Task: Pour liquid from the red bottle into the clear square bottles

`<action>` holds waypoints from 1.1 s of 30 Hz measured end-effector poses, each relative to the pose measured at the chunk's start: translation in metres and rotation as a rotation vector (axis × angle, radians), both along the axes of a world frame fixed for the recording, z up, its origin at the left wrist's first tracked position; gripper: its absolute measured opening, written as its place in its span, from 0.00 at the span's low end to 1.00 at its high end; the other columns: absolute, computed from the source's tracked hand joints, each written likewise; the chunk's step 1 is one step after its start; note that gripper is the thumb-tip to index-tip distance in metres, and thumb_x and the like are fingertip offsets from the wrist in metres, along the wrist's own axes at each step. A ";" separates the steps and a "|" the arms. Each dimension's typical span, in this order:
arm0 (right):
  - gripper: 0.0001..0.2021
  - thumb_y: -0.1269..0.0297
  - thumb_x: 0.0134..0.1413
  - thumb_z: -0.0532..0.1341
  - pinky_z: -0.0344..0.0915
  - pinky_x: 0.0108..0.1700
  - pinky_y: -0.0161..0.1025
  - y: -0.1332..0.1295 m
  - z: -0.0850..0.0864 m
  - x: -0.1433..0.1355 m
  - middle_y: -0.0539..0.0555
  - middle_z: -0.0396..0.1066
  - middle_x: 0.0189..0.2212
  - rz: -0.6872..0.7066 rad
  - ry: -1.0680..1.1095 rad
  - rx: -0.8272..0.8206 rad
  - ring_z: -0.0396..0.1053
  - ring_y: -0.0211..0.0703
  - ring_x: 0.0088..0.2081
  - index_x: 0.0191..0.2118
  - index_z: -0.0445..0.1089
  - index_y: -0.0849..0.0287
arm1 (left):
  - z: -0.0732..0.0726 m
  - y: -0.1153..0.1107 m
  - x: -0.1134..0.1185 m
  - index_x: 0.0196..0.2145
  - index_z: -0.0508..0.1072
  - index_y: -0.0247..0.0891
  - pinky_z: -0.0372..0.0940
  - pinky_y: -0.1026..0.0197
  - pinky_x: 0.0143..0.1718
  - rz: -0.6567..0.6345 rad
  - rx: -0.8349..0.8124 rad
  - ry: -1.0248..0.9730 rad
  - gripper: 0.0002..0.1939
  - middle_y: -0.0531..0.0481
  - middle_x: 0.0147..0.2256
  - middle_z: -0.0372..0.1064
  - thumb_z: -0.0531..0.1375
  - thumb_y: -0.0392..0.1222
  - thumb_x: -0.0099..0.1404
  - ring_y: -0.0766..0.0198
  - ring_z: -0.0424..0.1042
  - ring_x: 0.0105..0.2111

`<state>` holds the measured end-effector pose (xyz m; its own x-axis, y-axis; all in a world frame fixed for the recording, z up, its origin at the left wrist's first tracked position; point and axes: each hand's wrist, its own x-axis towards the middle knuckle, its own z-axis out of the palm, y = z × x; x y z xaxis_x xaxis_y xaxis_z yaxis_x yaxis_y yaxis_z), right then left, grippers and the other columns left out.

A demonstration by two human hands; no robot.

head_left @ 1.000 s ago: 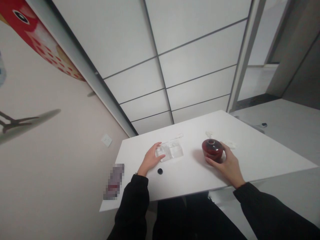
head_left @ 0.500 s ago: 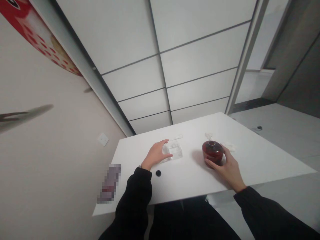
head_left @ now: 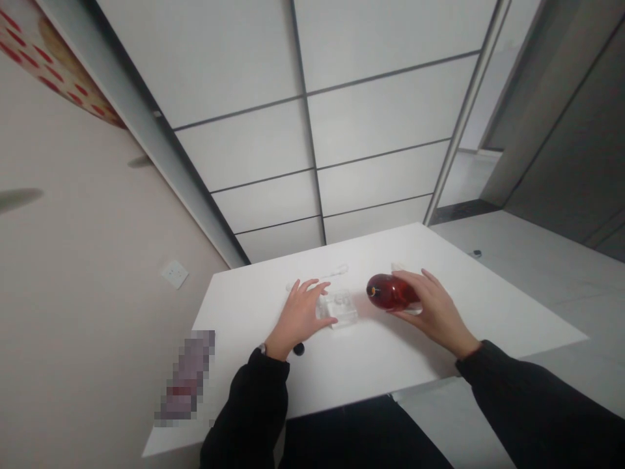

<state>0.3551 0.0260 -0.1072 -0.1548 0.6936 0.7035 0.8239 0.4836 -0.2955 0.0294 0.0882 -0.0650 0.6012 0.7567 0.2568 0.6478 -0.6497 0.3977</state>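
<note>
My right hand point(head_left: 432, 306) is wrapped round a dark red glass bottle point(head_left: 390, 292), which is tipped on its side with its mouth pointing left. To the left of that mouth stands a clear, box-like container point(head_left: 342, 309) on the white table. My left hand point(head_left: 301, 314) is at the container's left side, fingers spread and curved, thumb near its front edge; whether it touches is hard to tell. A small black round cap point(head_left: 299, 349) lies just in front of my left wrist.
The white table point(head_left: 351, 384) meets a wall on the left. A blurred-out flat item point(head_left: 188, 374) lies near its left edge. A clear, thin utensil point(head_left: 336, 271) lies behind the container. White sliding panels point(head_left: 371, 124) rise beyond the table.
My right hand has tilted the red bottle from upright onto its side and moved it left, nearer the container. The fingers of my left hand are more spread. The view has shifted.
</note>
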 end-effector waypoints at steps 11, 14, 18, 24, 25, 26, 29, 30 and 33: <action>0.32 0.71 0.64 0.65 0.61 0.68 0.64 0.028 0.032 -0.013 0.62 0.72 0.61 0.131 -0.374 0.057 0.72 0.59 0.61 0.70 0.60 0.53 | -0.047 0.023 -0.066 0.60 0.72 0.39 0.72 0.40 0.56 0.470 0.132 -0.523 0.20 0.41 0.59 0.71 0.63 0.49 0.76 0.49 0.75 0.55; 0.32 0.72 0.64 0.64 0.60 0.68 0.65 0.036 0.035 -0.016 0.63 0.72 0.62 0.143 -0.426 0.076 0.71 0.60 0.62 0.71 0.59 0.54 | -0.059 0.030 -0.071 0.59 0.72 0.39 0.74 0.43 0.53 0.514 0.122 -0.584 0.19 0.42 0.57 0.72 0.63 0.48 0.76 0.51 0.76 0.52; 0.29 0.72 0.68 0.62 0.59 0.68 0.65 0.042 0.038 -0.019 0.63 0.72 0.62 0.163 -0.483 0.098 0.71 0.58 0.62 0.71 0.58 0.54 | -0.065 0.031 -0.067 0.58 0.73 0.38 0.75 0.44 0.52 0.508 0.093 -0.605 0.18 0.42 0.56 0.73 0.64 0.48 0.76 0.52 0.77 0.51; 0.28 0.76 0.70 0.57 0.61 0.67 0.66 0.047 0.046 -0.020 0.65 0.70 0.63 0.202 -0.557 0.085 0.70 0.60 0.64 0.71 0.59 0.56 | -0.065 0.029 -0.066 0.58 0.73 0.39 0.75 0.43 0.53 0.501 0.054 -0.609 0.18 0.42 0.57 0.73 0.63 0.48 0.76 0.52 0.76 0.52; 0.28 0.77 0.70 0.56 0.61 0.67 0.66 0.047 0.047 -0.020 0.65 0.70 0.64 0.209 -0.569 0.080 0.69 0.60 0.64 0.72 0.59 0.56 | -0.065 0.028 -0.066 0.58 0.73 0.39 0.75 0.44 0.53 0.501 0.049 -0.607 0.18 0.42 0.57 0.73 0.63 0.48 0.76 0.52 0.77 0.52; 0.28 0.79 0.70 0.55 0.60 0.67 0.67 0.048 0.048 -0.019 0.65 0.69 0.64 0.214 -0.581 0.077 0.69 0.60 0.64 0.72 0.59 0.56 | -0.066 0.028 -0.067 0.58 0.73 0.38 0.75 0.44 0.53 0.500 0.044 -0.603 0.18 0.42 0.56 0.73 0.63 0.48 0.76 0.52 0.77 0.51; 0.30 0.81 0.69 0.54 0.58 0.69 0.68 0.049 0.053 -0.019 0.64 0.68 0.65 0.226 -0.609 0.071 0.68 0.60 0.65 0.72 0.58 0.54 | -0.066 0.028 -0.066 0.58 0.73 0.39 0.75 0.44 0.52 0.499 0.036 -0.593 0.18 0.42 0.56 0.73 0.63 0.48 0.76 0.52 0.77 0.51; 0.31 0.81 0.69 0.54 0.57 0.69 0.68 0.049 0.055 -0.019 0.63 0.68 0.66 0.231 -0.618 0.069 0.68 0.59 0.66 0.73 0.58 0.52 | -0.067 0.029 -0.066 0.58 0.73 0.39 0.75 0.44 0.52 0.498 0.034 -0.590 0.18 0.42 0.56 0.73 0.63 0.48 0.76 0.52 0.77 0.51; 0.32 0.82 0.69 0.54 0.55 0.71 0.68 0.050 0.062 -0.019 0.61 0.67 0.67 0.250 -0.645 0.067 0.67 0.58 0.67 0.73 0.57 0.51 | -0.067 0.029 -0.066 0.58 0.73 0.39 0.75 0.44 0.52 0.498 0.033 -0.587 0.18 0.42 0.56 0.73 0.63 0.48 0.76 0.53 0.77 0.51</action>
